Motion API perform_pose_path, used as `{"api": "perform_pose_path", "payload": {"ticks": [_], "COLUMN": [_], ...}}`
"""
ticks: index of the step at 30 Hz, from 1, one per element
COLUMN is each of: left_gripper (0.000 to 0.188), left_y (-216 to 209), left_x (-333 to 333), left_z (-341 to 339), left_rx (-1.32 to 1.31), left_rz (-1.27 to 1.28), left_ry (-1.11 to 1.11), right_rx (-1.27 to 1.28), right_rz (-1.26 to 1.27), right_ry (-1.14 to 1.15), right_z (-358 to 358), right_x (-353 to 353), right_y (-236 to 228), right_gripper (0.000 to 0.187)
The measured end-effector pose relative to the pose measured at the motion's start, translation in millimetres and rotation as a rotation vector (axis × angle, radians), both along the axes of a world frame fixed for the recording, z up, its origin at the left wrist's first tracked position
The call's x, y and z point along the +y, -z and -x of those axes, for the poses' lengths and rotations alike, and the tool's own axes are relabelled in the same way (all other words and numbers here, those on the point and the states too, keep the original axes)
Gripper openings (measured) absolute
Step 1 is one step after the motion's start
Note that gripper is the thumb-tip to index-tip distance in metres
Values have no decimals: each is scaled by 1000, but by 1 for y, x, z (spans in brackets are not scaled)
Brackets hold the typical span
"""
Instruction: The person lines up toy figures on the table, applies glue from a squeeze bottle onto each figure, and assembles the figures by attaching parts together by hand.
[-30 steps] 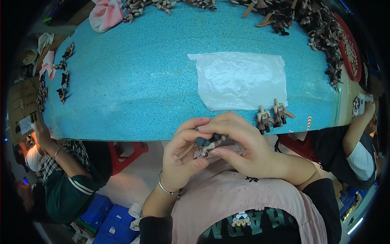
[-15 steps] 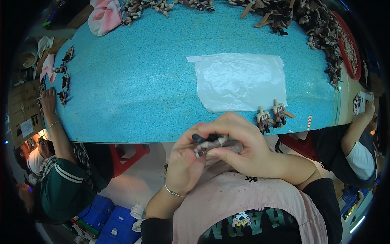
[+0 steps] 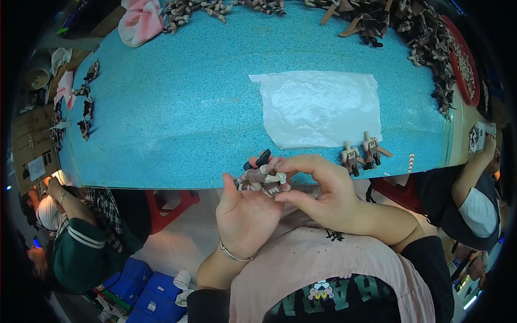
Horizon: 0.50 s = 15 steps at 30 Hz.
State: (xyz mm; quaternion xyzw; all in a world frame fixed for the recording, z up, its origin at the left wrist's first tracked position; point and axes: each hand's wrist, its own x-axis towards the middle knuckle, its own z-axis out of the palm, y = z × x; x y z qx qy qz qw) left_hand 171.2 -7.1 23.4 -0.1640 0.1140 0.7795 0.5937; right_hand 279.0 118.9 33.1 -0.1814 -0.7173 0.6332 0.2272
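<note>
A small toy figurine [image 3: 260, 177] in brown and cream, with black boots, lies sideways just off the table's near edge. My right hand [image 3: 326, 188] pinches its right end between thumb and forefinger. Beneath it my left hand [image 3: 249, 218] is turned palm up, thumb apart, nearest the figurine's left end; some of its fingers are hidden behind the toy. To the right, two similar figurines [image 3: 350, 158] [image 3: 371, 149] lie side by side at the lower right corner of a clear plastic sheet [image 3: 323, 107].
Heaps of figurines [image 3: 420, 37] line the far right beside a red basin [image 3: 464, 64] of small pale parts. A pink cloth [image 3: 140, 22] lies far left on the blue table [image 3: 172, 107]. Co-workers sit at both sides; red stools [image 3: 172, 207] and blue bins [image 3: 159, 299] stand below.
My left hand has loosened from around the figurine and turned its palm up. The figurine shows more fully in my right fingers. The left co-worker's hand has drawn back from the table.
</note>
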Motion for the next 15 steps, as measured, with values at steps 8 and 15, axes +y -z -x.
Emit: {"api": "perform_pose_path", "payload": {"ticks": [8, 15], "left_gripper": [49, 51], "left_y": [3, -5], "left_x": [-2, 0], "left_z": [-3, -3], "left_rx": [-21, 56], "left_rz": [-70, -81], "left_ry": [16, -10], "right_rx": [45, 70], "right_rz": [112, 275], "right_ry": [-75, -65], "right_z": [-2, 0], "right_x": [7, 9], "right_y": [9, 6], "right_gripper": [30, 26]}}
